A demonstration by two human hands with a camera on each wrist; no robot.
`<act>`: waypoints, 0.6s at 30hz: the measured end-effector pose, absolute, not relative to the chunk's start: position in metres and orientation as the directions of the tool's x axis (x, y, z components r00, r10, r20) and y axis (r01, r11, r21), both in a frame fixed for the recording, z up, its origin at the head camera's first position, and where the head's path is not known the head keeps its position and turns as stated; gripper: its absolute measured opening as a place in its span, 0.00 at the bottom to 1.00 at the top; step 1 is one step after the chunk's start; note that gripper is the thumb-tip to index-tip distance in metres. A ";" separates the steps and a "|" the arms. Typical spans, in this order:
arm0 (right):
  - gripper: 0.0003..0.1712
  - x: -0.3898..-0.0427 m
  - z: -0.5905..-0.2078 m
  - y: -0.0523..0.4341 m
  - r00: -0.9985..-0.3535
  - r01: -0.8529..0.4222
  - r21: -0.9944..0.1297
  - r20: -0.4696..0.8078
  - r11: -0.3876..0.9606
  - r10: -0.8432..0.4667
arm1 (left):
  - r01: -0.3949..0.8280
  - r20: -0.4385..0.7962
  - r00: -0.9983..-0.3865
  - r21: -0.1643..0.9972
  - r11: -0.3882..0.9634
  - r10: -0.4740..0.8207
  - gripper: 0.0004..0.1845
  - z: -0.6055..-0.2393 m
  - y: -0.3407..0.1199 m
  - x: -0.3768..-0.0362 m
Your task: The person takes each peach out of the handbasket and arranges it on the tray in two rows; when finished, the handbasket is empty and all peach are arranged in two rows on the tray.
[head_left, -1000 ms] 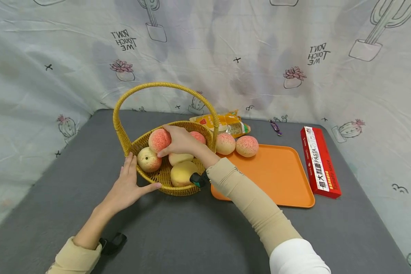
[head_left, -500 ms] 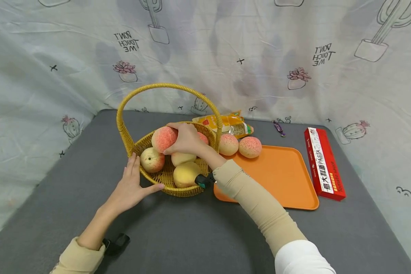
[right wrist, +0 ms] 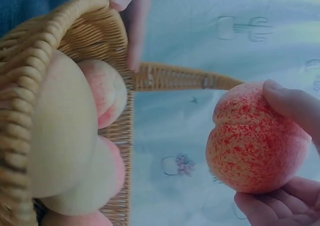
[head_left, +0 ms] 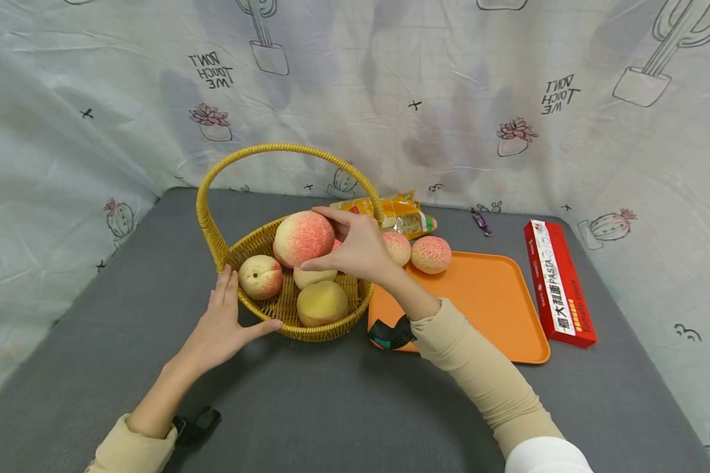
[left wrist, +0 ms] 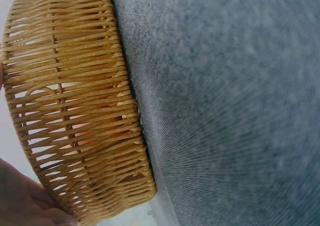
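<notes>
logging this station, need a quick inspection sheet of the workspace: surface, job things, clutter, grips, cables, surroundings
Surface: grey tabletop, plain.
Job's things: held peach above the wicker basket; other fruit inside.
Clutter: orange tray, two peaches at its back left corner; red pasta box to its right; yellow packet and purple wrapped item farther back.
Grips: left grip rests on the wicker basket's left side; right grip holds the held peach.
Cables: nothing seen.
Surroundings: cactus-print cloth behind and at both sides.
</notes>
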State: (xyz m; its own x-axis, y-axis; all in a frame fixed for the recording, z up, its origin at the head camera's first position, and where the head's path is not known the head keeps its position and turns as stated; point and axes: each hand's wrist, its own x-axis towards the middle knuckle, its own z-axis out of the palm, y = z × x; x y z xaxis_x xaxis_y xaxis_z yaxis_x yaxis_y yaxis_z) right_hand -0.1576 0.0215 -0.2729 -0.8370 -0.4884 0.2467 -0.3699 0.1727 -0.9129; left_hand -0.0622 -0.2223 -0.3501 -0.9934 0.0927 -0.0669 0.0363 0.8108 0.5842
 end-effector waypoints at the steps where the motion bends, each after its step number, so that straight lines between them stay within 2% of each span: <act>1: 0.45 -0.156 -0.272 0.025 -0.837 -0.370 -0.918 0.261 0.145 -0.481 | 0.036 -0.067 -0.993 0.585 0.810 0.093 0.66 -0.350 -0.222 -0.062; 5: 0.45 -0.149 -0.270 0.042 -0.826 -0.402 -0.913 0.332 0.062 -0.456 | 0.044 -0.058 -0.994 0.587 0.809 0.097 0.66 -0.351 -0.222 -0.063; 8: 0.45 -0.146 -0.270 0.054 -0.830 -0.433 -0.899 0.369 0.066 -0.419 | 0.053 -0.049 -0.994 0.589 0.806 0.101 0.66 -0.351 -0.222 -0.063; 18: 0.46 -0.132 -0.280 0.091 -0.865 -0.408 -0.908 0.350 0.097 -0.360 | 0.052 -0.056 -0.993 0.588 0.807 0.105 0.66 -0.350 -0.223 -0.065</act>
